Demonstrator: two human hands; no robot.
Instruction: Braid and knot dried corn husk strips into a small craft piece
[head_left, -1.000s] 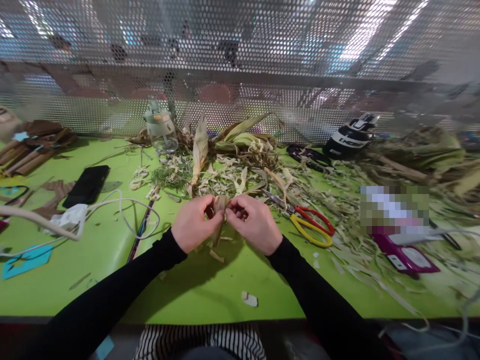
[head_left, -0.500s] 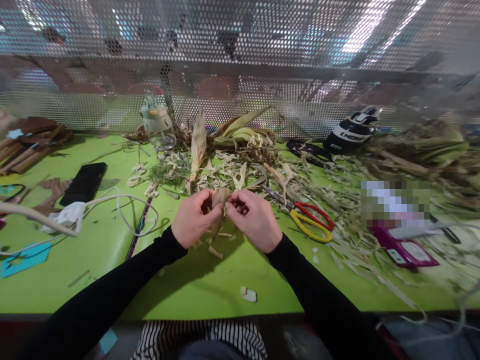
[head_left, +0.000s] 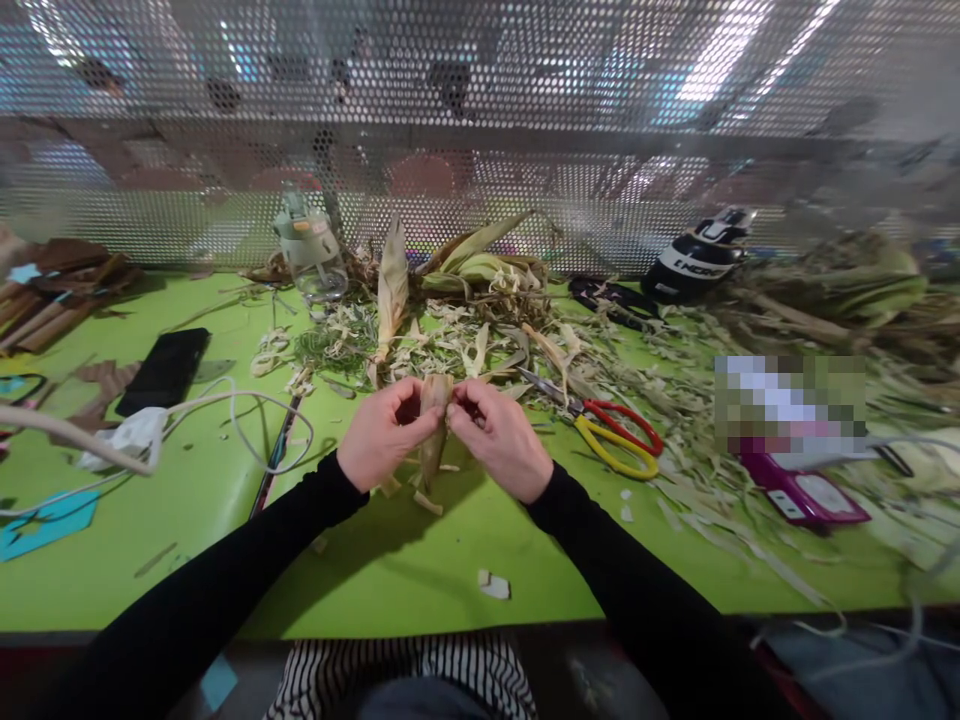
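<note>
I have the husk in a two-handed pinch, my left hand and right hand flanking it about equally close, its long axis pointing toward the counter's near edge.

The person wears long black sleeves and a black-white striped garment.

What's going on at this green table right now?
A person's left hand holds a dry, husk-like piece above the table, with the right hand's fingertips at its edge; whether they pinch it is hard to see. Red-and-yellow-handled scissors lie to the right, out of hand. Pale scraps are strewn beyond the hands.
</note>
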